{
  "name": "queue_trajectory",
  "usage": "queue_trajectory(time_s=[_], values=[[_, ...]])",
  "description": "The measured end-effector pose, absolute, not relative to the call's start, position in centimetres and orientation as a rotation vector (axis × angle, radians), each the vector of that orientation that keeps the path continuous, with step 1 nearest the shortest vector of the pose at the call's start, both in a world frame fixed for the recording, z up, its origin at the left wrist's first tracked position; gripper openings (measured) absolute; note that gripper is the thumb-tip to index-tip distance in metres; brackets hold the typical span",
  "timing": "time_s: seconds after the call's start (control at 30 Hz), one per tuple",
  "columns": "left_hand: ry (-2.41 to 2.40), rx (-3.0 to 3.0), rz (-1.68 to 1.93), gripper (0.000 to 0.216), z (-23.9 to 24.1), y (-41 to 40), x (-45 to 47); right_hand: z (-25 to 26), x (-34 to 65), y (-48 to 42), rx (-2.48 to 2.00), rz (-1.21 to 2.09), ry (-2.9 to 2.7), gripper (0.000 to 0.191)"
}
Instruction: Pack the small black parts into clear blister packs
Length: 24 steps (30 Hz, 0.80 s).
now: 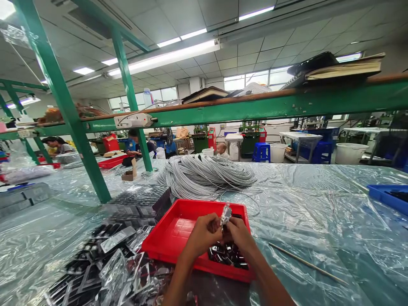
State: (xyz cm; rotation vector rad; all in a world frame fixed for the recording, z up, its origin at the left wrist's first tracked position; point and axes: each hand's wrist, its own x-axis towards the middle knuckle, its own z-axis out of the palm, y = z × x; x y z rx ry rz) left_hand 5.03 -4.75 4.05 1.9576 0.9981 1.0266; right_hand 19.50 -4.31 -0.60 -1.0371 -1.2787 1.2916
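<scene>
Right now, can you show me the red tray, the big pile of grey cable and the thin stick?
Red tray (172,236): head view, bare floor in its left half.
Grey cable pile (207,175): head view, middle of its loops.
Thin stick (308,264): head view, about halfway along it.

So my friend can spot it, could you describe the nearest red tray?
On the table, find the grey coil. The nearest tray sits this side of it; unlike the farther red tray, it has the left hand and right hand above.
</scene>
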Motion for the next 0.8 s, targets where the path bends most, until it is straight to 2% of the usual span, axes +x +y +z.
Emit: queue_trajectory(time_s=[0.1,0.27,0.43,0.53,0.67,0.8], values=[[1.1,1.964,1.184,0.009,4.3,-4.2,3.8,-1.1,20.1,-4.0,-1.235,1.157,-1.352,0.032],[1.294,2.039,1.345,0.016,5.2,-4.0,1.8,-0.4,21.8,-4.1,-1.368,0.741,-1.425,0.023],[1.246,2.19,1.225,0.012,5.9,-4.3,2.2,0.8,21.0,-4.4,-1.053,0.988,-1.414,0.037],[1.353,2.106,1.443,0.014,7.4,-5.2,2.2,0.8,20.7,-4.4,-1.022,0.908,-1.398,0.04],[1.471,1.913,1.614,0.018,9.4,-8.9,-0.3,0.6,21.3,-4.3,-1.032,0.991,-1.355,0.042],[1.837,1.764,1.673,0.015,6.4,-14.7,-5.7,1.0,20.9,-4.4,-1.05,0.982,-1.401,0.043]])
